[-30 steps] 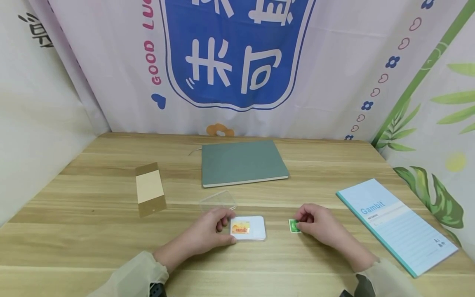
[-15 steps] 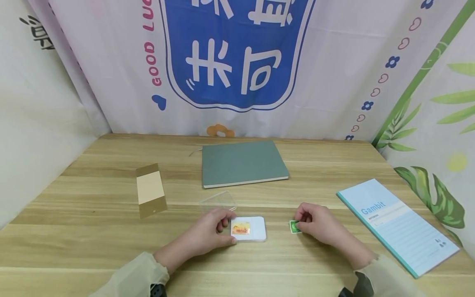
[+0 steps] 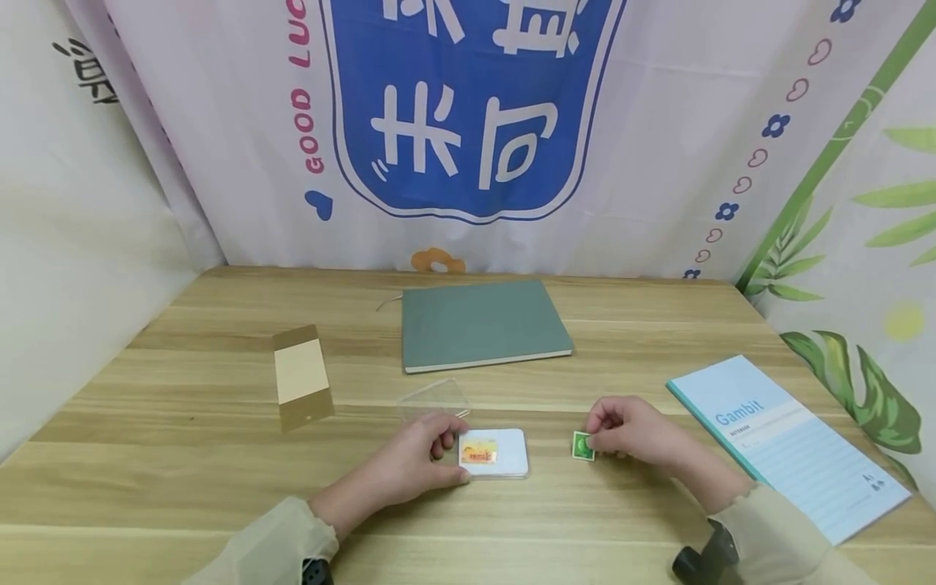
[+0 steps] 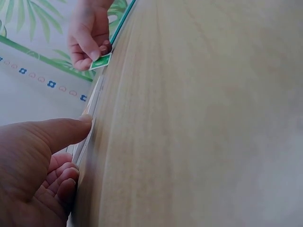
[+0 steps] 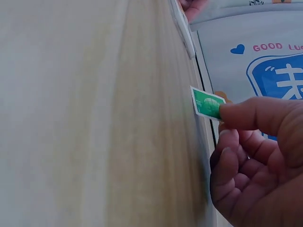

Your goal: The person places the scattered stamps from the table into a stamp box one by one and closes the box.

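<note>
My right hand (image 3: 632, 431) pinches a small green postage stamp (image 3: 582, 446) with a white border between thumb and fingers; in the right wrist view the stamp (image 5: 207, 104) stands tilted beyond the thumb tip. My left hand (image 3: 409, 461) grips the left edge of a flat, white, round-cornered case (image 3: 514, 452), thumb at the near corner and fingers at the far one. On that case lies a yellow and orange stamp (image 3: 478, 452). Just behind the left hand is a clear plastic lid (image 3: 439, 396), partly hidden by the fingers.
A grey-green notebook (image 3: 483, 325) lies at the back of the wooden table (image 3: 570, 536). Left of it is a brown and cream card sleeve (image 3: 302, 374). A light blue Gambit notebook (image 3: 790, 447) lies by my right forearm. A printed curtain (image 3: 643, 162) hangs behind the table.
The right hand has shifted slightly and its wrist has turned; the green stamp now shows more clearly at its fingertips. The left hand keeps its grip on the case. The head view has moved a little.
</note>
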`<state>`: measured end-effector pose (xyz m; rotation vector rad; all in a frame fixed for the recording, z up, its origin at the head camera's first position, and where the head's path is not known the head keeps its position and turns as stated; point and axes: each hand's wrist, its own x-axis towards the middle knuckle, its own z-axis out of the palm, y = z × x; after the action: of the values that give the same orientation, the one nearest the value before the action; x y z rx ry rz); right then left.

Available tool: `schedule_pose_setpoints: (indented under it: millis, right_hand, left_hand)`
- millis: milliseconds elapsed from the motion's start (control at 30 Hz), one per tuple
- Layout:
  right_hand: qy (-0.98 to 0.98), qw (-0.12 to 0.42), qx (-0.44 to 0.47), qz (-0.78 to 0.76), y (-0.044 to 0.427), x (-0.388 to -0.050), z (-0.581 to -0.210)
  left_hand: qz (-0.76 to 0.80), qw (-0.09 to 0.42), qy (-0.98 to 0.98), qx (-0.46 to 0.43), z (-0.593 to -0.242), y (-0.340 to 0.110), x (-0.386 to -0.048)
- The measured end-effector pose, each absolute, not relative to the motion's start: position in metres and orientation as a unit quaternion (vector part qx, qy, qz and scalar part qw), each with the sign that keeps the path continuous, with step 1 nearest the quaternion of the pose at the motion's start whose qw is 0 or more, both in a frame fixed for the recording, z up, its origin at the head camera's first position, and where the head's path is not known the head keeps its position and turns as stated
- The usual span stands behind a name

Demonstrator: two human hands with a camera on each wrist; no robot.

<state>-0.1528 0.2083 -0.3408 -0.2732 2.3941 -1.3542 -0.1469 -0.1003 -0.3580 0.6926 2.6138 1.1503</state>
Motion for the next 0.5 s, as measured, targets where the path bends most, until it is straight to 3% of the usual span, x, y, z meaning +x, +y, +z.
schedule_pose_setpoints:
  millis: [500]
  right_hand:
    - [0.817, 0.216, -0.107, -0.523, 0.192, -0.159, -0.336]
  left_hand:
    - [0.381, 0.101, 0.889, 0.232, -0.359, -0.101, -0.148]
